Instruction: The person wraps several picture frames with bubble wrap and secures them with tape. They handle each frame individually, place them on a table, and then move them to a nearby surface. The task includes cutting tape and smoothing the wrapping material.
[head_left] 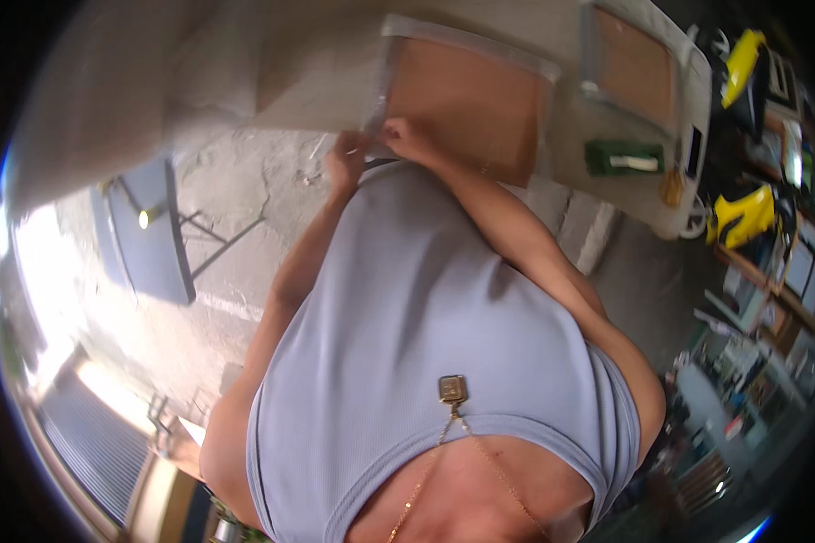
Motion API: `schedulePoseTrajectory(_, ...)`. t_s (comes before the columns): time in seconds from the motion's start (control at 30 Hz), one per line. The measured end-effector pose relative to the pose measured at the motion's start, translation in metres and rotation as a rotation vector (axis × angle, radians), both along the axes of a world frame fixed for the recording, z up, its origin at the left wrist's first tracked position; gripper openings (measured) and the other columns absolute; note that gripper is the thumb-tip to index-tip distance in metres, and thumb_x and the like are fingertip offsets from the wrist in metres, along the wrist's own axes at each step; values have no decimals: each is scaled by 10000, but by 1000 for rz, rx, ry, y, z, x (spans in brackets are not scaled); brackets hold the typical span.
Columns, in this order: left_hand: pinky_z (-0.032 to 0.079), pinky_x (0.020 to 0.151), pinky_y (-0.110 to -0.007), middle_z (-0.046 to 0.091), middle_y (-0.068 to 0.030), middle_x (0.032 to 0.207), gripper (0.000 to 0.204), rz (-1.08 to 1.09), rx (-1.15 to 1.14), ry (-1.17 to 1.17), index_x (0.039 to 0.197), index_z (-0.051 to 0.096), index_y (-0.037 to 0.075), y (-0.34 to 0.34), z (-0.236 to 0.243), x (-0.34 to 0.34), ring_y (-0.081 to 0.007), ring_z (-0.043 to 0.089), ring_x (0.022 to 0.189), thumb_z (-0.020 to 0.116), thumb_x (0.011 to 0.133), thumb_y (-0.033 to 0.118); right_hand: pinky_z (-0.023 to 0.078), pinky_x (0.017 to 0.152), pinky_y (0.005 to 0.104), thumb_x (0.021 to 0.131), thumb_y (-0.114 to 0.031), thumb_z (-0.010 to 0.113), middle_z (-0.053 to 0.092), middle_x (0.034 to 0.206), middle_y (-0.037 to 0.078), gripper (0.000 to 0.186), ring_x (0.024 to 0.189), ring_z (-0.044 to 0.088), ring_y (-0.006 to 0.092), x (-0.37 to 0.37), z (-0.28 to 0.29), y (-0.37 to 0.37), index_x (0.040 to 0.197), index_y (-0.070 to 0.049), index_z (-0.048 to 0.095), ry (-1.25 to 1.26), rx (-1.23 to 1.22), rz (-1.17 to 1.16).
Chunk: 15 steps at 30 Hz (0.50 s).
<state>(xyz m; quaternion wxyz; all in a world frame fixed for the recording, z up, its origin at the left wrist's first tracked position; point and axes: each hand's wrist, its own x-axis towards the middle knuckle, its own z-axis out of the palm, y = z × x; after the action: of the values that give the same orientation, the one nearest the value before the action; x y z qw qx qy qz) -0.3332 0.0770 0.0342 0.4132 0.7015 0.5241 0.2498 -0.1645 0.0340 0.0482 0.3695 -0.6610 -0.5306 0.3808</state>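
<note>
Necklace (452, 389), brown panel (466, 95), near left corner at fingers (392, 130)

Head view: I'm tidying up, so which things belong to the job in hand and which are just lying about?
Likely in the job:
brown panel, left hand and right hand at its near left corner
table beneath

Likely just lying about:
second brown panel
green object
grey side table

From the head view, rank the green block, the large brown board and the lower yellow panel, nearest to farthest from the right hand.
1. Large brown board: just beside the right hand.
2. Green block: farther right, on the table.
3. Lower yellow panel: farthest right, past the table's edge.
</note>
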Motion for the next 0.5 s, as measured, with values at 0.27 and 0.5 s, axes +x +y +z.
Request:
schedulePoseTrajectory(0.27,509,630,-353,579,-78,877,365,213,-828,-265,984,554,77,26,5,11,-168,569,816,719,718,264,457,717,309,834,-306,576,631,897,53,297,837,592,151,46,25,-59,988,-51,594,233,-167,-556)
schedulePoseTrajectory(0.5,398,905,-481,524,-101,1094,417,-180,-925,-386,1102,469,84,47,-78,-15,-287,475,1078,658,768,247,351,897,503,818,-338,564,375,1290,137,608,1114,386,315,249,34,-219,1308,-78,315,782,104,-1745)
